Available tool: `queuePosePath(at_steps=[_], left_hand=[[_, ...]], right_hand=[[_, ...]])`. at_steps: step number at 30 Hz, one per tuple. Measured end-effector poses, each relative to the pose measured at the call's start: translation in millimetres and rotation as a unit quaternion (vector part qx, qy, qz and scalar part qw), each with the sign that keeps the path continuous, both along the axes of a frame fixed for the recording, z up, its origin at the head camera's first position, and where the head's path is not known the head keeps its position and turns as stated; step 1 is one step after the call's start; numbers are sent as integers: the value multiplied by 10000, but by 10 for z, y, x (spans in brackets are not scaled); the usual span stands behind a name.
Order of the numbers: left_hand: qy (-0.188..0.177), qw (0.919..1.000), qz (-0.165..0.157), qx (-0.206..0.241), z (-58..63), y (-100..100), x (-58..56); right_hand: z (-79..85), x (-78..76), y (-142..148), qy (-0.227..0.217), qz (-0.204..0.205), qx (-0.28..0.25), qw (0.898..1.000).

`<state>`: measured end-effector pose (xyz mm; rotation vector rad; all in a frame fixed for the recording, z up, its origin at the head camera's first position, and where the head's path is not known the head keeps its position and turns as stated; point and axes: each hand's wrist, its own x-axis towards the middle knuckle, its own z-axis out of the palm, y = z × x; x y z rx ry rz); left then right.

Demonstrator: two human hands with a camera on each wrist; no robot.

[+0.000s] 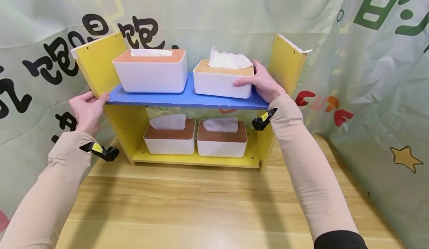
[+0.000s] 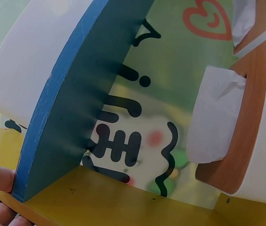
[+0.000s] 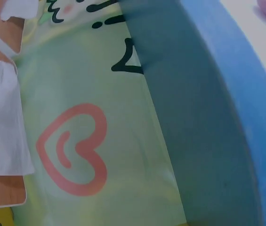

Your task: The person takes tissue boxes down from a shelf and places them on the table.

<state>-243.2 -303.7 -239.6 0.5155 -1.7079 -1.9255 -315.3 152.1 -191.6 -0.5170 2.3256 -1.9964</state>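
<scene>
A small two-tier shelf has yellow sides and a blue middle board (image 1: 147,98). My left hand (image 1: 88,111) grips its left side panel (image 1: 104,60), thumb at the end of the blue board, fingers curled at the panel's outside. On the upper right, my right hand (image 1: 264,83) holds a white tissue box (image 1: 218,85) with a light wooden lid and crumpled tissue, thumb on its front. Whether that box touches the board, I cannot tell. To its left stands a larger tissue box (image 1: 151,75). Two brown-lidded boxes, the left one (image 1: 169,144) and the right one (image 1: 222,148), sit below.
The shelf stands on a wooden table (image 1: 187,204). A printed curtain (image 1: 301,6) hangs close behind it and along both sides. The right side panel (image 1: 286,64) rises just beyond my right hand.
</scene>
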Motion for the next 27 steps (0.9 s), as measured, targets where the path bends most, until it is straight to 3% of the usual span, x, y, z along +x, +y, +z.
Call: queuePosePath(at_steps=[8, 22, 27], left_hand=[[-9, 10000, 49, 5, -1, 10, 10], [57, 10000, -34, 44, 13, 18, 18], [25, 10000, -16, 32, 3, 12, 18]], right_hand=[[-12, 13, -50, -98, 64, -861, 9962], [20, -1, -36, -271, 238, -846, 9958], [41, 27, -66, -122, 148, -871, 9960]])
